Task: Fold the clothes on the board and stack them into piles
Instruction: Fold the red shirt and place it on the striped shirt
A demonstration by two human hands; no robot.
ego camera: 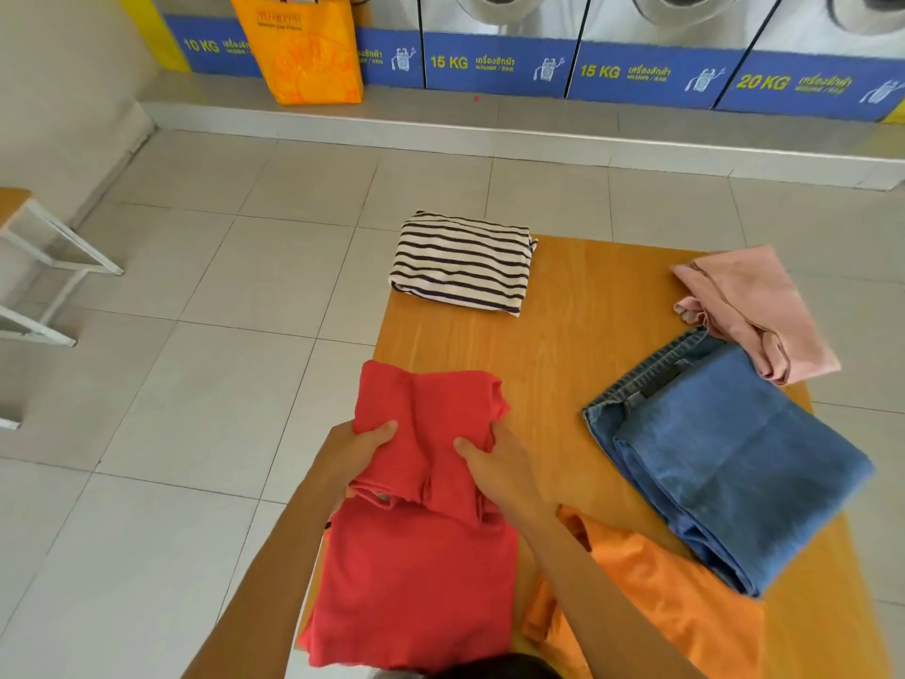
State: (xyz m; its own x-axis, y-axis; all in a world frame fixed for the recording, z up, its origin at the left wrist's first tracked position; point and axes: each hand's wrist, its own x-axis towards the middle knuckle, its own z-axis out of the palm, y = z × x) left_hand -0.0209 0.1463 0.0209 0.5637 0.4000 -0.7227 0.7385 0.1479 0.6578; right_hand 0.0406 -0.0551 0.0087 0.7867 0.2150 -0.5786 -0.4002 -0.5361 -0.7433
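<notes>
A red garment (421, 570) lies on the near left of the wooden board (578, 335), its far half doubled over. My left hand (360, 450) grips the doubled part at its left side, thumb on top. My right hand (494, 463) grips it at the right side. A folded black-and-white striped shirt (463, 262) sits at the board's far left corner. Folded blue jeans (725, 458) lie on the right. A pink garment (754, 306) lies loosely at the far right edge. An orange garment (656, 590) lies crumpled near me, under my right forearm.
The board stands over a pale tiled floor (196, 384). An orange bag (303, 46) stands on a step before a row of washing machines (494, 61). A white-framed bench (34, 267) is at the left.
</notes>
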